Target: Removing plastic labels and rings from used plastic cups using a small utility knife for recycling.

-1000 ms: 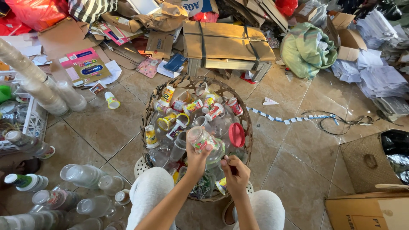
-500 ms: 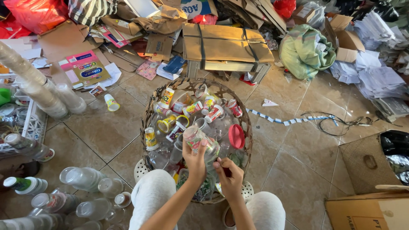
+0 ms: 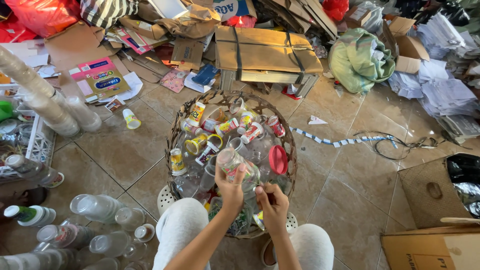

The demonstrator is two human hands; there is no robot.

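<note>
Hands: left hand [image 3: 231,189] now grips the clear plastic cup [image 3: 235,167] lower over the woven basket [image 3: 176,131]; right hand [image 3: 272,205] has closed beside it.

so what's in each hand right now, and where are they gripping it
The left hand holds a clear plastic cup around its side, over the wicker basket. The right hand is closed, but what it grips cannot be told.

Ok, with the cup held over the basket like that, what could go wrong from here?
1. The left hand holds the clear plastic cup by its lower part only; thin plastic may buckle or slip out of that grip.
2. The wicker basket is heaped with loose cups; a dropped one could roll out onto the tiled floor.
3. The right hand works close to the cup, beside the red lid, which it could knock loose.
</note>
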